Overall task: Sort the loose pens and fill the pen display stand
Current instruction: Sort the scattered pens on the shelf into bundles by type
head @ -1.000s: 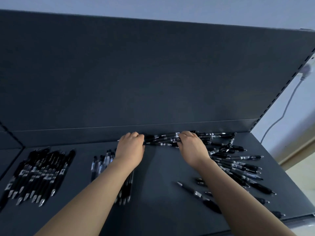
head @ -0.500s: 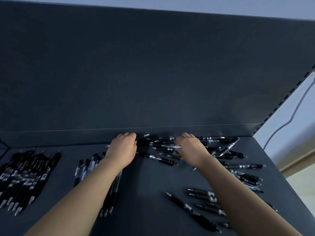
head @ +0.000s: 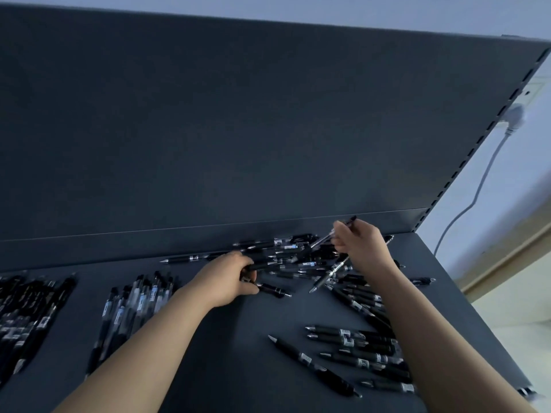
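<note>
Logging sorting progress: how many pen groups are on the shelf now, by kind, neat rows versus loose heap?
Neat rows: 2 (black row, clear-barrel row)
Loose spread: 1
Total: 3 groups
Single pens are too blurred to count. The left hand and right hand each grip pens at the spread.

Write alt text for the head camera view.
Two bare hands sort a heap of black pens on a dark shelf. The right hand holds pens above the heap; the left hand grips pens at its near edge. Sorted rows lie further left.
</note>
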Available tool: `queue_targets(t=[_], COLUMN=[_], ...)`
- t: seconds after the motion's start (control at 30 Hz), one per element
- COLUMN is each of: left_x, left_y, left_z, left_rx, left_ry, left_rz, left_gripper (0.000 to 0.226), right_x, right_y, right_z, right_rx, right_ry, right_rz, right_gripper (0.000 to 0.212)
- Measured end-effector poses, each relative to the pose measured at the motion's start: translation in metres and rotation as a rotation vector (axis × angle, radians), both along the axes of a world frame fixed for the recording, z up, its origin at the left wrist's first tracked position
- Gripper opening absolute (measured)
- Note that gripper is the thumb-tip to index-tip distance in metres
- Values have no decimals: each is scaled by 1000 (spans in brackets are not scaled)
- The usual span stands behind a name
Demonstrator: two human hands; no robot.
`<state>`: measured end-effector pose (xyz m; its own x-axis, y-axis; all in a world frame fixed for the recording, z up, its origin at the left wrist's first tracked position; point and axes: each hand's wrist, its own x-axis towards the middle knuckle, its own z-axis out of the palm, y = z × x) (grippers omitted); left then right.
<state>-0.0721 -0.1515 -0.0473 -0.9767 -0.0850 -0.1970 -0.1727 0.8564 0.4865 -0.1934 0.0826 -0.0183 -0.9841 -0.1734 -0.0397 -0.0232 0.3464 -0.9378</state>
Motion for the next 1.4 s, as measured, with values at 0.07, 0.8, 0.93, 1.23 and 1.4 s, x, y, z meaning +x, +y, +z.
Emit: queue_targets(t=[0.07,0.8,0.93,1.23,1.4], left_x=[-1,-35,-25,-16,-30], left_y=[-1,39,38,35,35], left_z=[4,-5,0,6,-5], left_rx=[85,-237,-203,-261,-315], left_ry=[-2,17,52,189,187], left_rz=[29,43,101,250,197], left_gripper=[16,41,32,19,47], right_x=[0,-11,-6,5,7], right_y=[0,43,34,19,19], right_z=[-2,-24,-24,-17,-11], right_rx=[-88,398,455,430,421], right_ry=[-73,5,-13,56,22], right_rz=[-14,92,237,303,306], right_gripper=[22,31,34,6,30])
